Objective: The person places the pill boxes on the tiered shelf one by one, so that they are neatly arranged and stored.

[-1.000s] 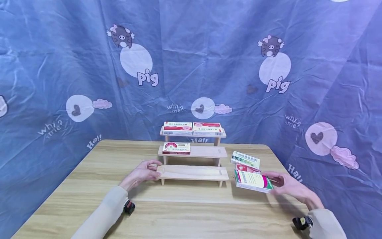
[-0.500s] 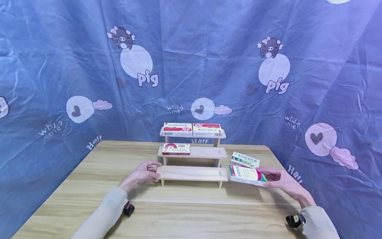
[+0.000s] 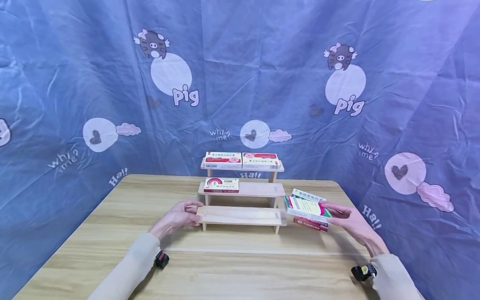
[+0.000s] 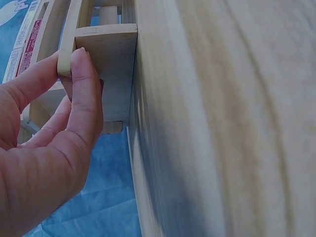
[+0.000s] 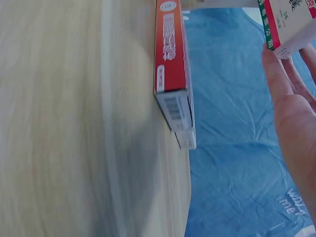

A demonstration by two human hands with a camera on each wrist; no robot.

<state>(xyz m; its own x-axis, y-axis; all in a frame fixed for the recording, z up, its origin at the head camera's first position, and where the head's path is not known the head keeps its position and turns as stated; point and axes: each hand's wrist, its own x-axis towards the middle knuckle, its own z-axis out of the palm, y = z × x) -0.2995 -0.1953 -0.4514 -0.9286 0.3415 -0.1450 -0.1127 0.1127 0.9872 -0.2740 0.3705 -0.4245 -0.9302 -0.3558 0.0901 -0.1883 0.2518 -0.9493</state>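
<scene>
My right hand [image 3: 350, 223] grips the right end of a white medicine box [image 3: 304, 206] with green and magenta ends. The box is raised level with the bottom shelf, just right of it. Beneath it in the head view is a red medicine box [image 3: 312, 224]; behind it, a white and green one [image 3: 308, 194] is partly covered. In the right wrist view the held box [image 5: 291, 24] is away from the red box lying on the table. My left hand [image 3: 179, 216] pinches the left end of the bottom shelf [image 3: 241, 216] of a three-step wooden stand, thumb on the near side in the left wrist view.
Two red and white medicine boxes [image 3: 223, 160] lie side by side on the top shelf. On the left of the middle shelf [image 3: 262, 189] lies another red and white box [image 3: 221, 185]. A blue printed curtain [image 3: 240, 83] hangs behind the wooden table [image 3: 225, 271].
My right hand has lifted the green and magenta box and carried it left and away from me, passing over the red box. The left hand stays at the bottom shelf's end.
</scene>
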